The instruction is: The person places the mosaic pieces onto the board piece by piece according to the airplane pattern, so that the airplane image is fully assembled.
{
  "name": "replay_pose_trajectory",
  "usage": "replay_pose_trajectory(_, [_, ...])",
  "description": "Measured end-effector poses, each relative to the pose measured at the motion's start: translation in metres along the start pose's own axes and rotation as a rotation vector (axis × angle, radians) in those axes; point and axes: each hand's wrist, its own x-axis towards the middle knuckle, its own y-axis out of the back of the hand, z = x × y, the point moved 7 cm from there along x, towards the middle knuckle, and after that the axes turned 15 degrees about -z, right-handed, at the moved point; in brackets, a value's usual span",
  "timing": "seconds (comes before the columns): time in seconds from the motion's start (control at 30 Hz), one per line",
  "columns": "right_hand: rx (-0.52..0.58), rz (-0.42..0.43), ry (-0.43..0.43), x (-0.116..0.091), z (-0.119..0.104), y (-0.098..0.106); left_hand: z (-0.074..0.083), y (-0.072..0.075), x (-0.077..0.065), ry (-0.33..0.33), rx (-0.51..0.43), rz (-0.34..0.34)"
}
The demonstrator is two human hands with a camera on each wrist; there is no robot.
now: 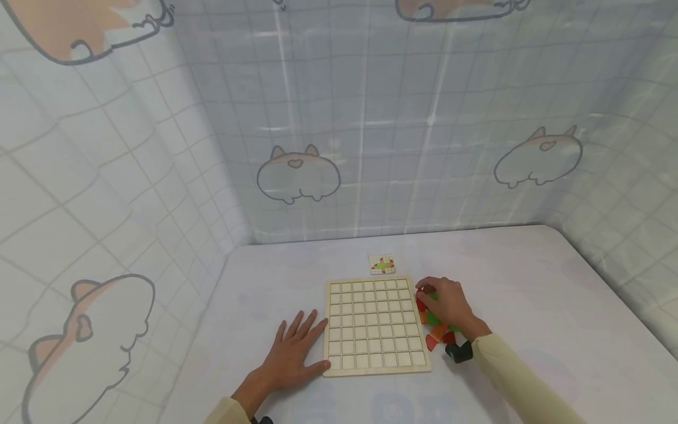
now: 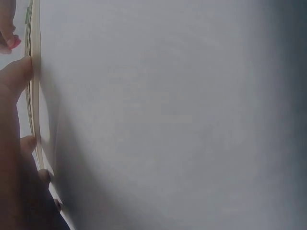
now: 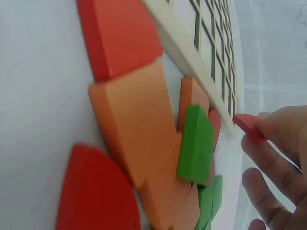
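A square wooden grid board (image 1: 376,371) lies flat on the table with its cells bare. My left hand (image 1: 291,356) rests at its left side, fingers spread, with thumb and index fingertip touching the edge. Beyond the board's right side, my right hand (image 1: 449,303) pinches a small red block (image 3: 248,125) between thumb and fingers. Below it is a loose pile of blocks: red rounded pieces (image 3: 98,196), orange blocks (image 3: 136,120) and green blocks (image 3: 196,143). In the head view the right hand hides part of this pile.
Behind the board lies a small pattern card (image 1: 382,265) with a coloured figure on a grid. A black wrist device (image 1: 458,352) sits at the right cuff. A grid-printed curtain (image 1: 371,147) hangs behind the white table (image 1: 275,277) and along both sides.
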Motion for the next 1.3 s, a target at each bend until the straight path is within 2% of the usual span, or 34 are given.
replay_pose_trajectory(0.37, [0.151, 0.018, 0.033, -0.001, -0.01, -0.006, 0.0, -0.001, -0.001, 0.016, 0.016, -0.005])
replay_pose_trajectory(0.63, [0.178, 0.036, -0.057, -0.001, -0.007, -0.013, -0.001, -0.002, 0.0, 0.02, 0.006, -0.003])
replay_pose_trajectory(0.8, [0.122, 0.047, -0.087, -0.002, -0.008, -0.019, 0.0, -0.002, 0.0, 0.009, -0.001, 0.01])
replay_pose_trajectory(0.97, [0.056, 0.043, -0.1, -0.004, -0.01, -0.024, -0.001, -0.005, 0.001, 0.021, 0.01, -0.012])
replay_pose_trajectory(1.1, [0.0, 0.055, -0.086, -0.006, -0.014, -0.024, -0.003, -0.007, 0.002, 0.032, 0.017, -0.023])
replay_pose_trajectory(1.3, [-0.098, 0.059, -0.083, -0.007, -0.014, -0.027, -0.002, -0.004, 0.002, 0.021, 0.011, -0.003])
